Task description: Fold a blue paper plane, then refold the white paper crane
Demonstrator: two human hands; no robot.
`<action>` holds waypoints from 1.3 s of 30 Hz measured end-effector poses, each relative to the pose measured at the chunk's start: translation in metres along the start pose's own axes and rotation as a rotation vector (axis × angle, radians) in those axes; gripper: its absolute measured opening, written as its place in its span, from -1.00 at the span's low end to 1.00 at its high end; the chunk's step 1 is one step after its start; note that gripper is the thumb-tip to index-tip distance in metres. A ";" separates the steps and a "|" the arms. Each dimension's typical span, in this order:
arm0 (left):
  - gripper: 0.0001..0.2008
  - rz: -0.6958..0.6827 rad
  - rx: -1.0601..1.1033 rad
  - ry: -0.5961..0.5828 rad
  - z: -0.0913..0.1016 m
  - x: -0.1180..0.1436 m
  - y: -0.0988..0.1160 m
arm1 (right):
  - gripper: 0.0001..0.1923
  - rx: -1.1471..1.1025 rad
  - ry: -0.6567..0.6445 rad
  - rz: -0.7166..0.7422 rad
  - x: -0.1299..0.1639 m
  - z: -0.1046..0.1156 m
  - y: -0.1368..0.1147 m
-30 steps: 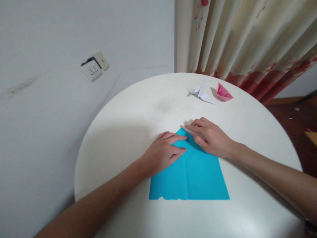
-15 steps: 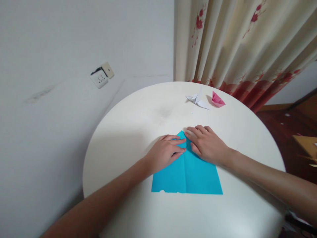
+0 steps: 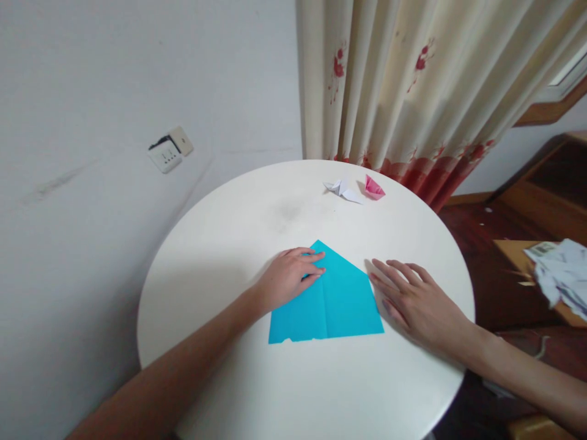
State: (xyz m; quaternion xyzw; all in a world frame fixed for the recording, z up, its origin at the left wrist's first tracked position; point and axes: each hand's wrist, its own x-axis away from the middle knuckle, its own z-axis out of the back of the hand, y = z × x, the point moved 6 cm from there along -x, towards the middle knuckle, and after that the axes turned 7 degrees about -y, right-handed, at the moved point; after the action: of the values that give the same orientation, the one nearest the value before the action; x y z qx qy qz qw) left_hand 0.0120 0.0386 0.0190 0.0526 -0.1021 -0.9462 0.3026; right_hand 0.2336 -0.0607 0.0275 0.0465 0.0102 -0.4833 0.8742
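A sheet of blue paper (image 3: 339, 299) lies flat on the white round table (image 3: 220, 232). Its far end comes to a point, a crease runs down its middle, and small nicks mark the near edge. My left hand (image 3: 287, 278) rests on the paper's upper left side with the fingers spread, hiding part of that edge. Just beyond the paper's right edge is my right hand (image 3: 413, 299), fingers stretched out and holding nothing. Whether its fingertips touch the paper, I cannot tell.
Toward the far edge of the table sit a white paper crane (image 3: 342, 190) and a pink folded paper boat (image 3: 373, 188). Behind hangs a flowered curtain (image 3: 376, 91); a wall with a socket (image 3: 166, 155) is on the left. Crumpled papers (image 3: 562, 275) lie off to the right.
My right hand has moved right, off the paper's upper part to beside its right edge. My left hand stays on the paper. The camera view has turned to the right.
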 end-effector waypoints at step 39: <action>-0.82 -0.123 0.109 -0.050 0.022 0.008 0.014 | -0.73 -0.313 -0.104 0.404 -0.118 0.004 -0.027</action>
State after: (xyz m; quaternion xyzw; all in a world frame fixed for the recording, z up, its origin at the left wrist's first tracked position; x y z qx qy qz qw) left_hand 0.0100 0.0259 0.0431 0.0518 -0.1576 -0.9570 0.2378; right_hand 0.1480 0.0241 0.0367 -0.1134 0.0304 -0.2933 0.9488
